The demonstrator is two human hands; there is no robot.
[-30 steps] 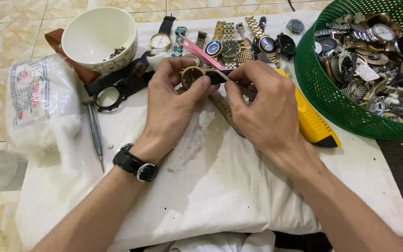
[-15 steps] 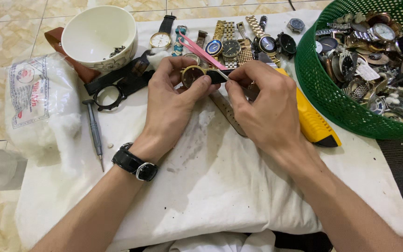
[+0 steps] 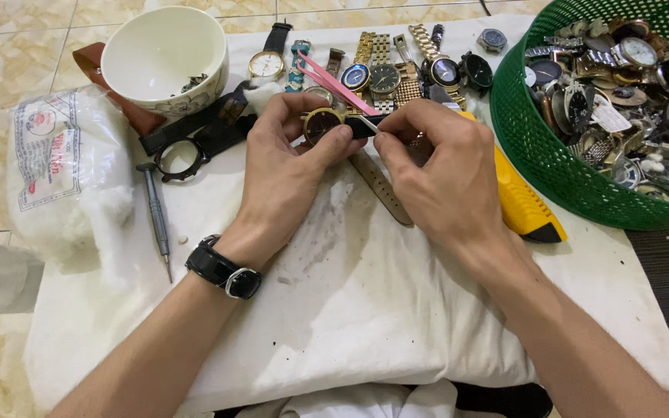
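My left hand [image 3: 288, 166] grips a round gold-rimmed watch [image 3: 321, 124] with a dark dial, thumb pressed on its edge. Its tan strap [image 3: 381, 186] trails down onto the white cloth [image 3: 350, 310]. My right hand [image 3: 435, 166] pinches a thin metal tool [image 3: 368, 124] whose tip touches the black strap end beside the watch case. A pair of pink tweezers [image 3: 334, 81] lies just behind my fingers. A black wristwatch [image 3: 222, 271] sits on my left wrist.
A green basket [image 3: 540, 159] full of watches stands at the right. A row of watches [image 3: 385, 70] lies at the back, a white bowl [image 3: 166, 54] at the back left. A screwdriver [image 3: 156, 217], black watch case [image 3: 183, 159], cotton bag [image 3: 63, 174] and yellow utility knife [image 3: 520, 201] lie around.
Both hands stay in place on the watch; only the right fingers and tool shift slightly at the strap end.
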